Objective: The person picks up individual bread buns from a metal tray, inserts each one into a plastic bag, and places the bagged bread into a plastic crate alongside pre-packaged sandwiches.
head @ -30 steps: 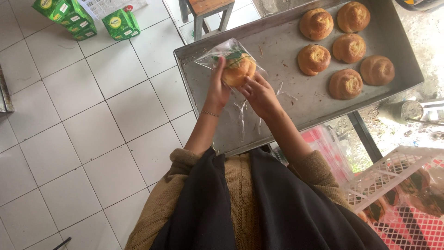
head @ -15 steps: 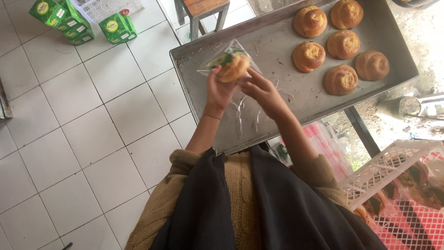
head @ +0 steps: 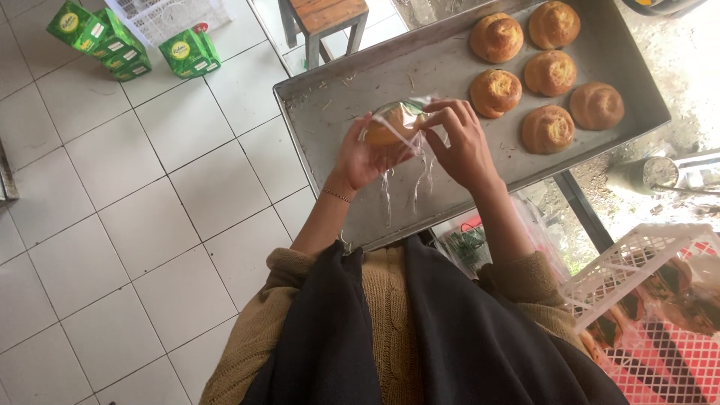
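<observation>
Where the frame is cut at the upper left, green cartons (head: 112,41) and a white wire basket (head: 169,15) are seen only in part on the white tiled floor (head: 135,225); a wooden stool (head: 326,19) is likewise cropped at the top. At the lower right, a white plastic crate (head: 637,270) over a red one (head: 660,360) is half out of view, its contents hard to make out. A metal baking tray (head: 337,90) is laid across the middle, with five golden buns (head: 551,75) grouped at its right end. The tray's near edge is covered by the forearms. A bun in a clear plastic bag (head: 394,124) is held above the tray's left half, partly hidden by fingers. The left hand (head: 364,157) is cupped closed beneath it. The right hand (head: 461,142) is pinched on the bag's film, fingers curled; loose plastic is seen trailing below.
</observation>
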